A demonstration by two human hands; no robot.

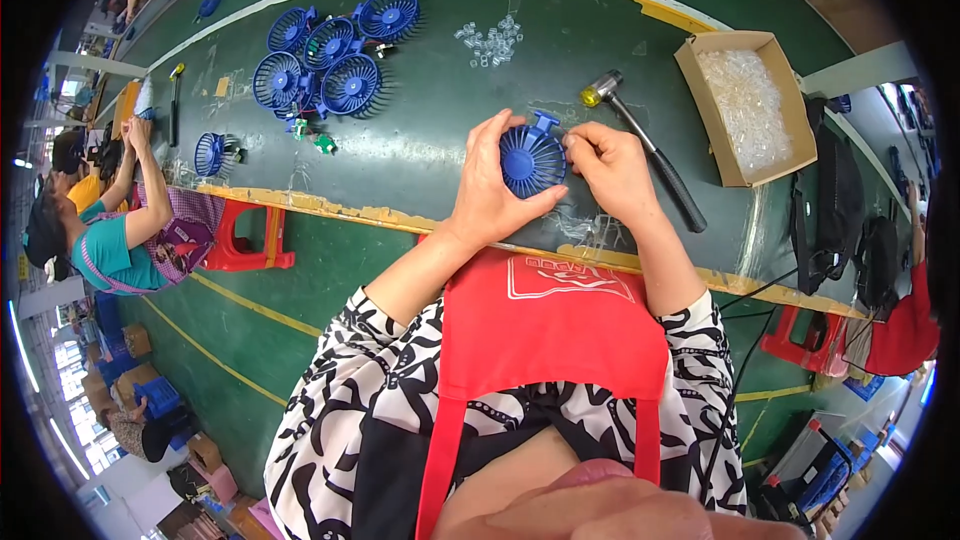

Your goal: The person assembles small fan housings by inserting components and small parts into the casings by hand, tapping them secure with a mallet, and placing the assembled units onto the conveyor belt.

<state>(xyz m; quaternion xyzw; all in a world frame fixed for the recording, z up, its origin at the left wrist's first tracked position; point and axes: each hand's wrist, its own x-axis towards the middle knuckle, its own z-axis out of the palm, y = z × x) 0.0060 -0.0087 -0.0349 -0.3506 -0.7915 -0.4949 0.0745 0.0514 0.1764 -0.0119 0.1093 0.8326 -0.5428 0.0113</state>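
Note:
A round blue fan grille (531, 162) with a short bracket at its top is held over the front of the dark green bench. My left hand (482, 190) grips it, fingers along its left side and thumb under its lower edge. At its right edge, my right hand (612, 172) is closed in a pinch; whatever lies between the fingertips is too small or hidden to make out. Just right of that hand lies a hammer (650, 145) with a yellow-tipped head and black handle. Small clear plastic pieces (490, 42) are scattered beyond the grille.
Several blue fan grilles (330, 44) with green circuit boards (324, 144) cluster at the left. A cardboard box (716, 118) of clear pieces stands at the right. Another person (130, 230) works at the far left, near a second hammer (174, 105). A red stool (246, 237) stands below the bench.

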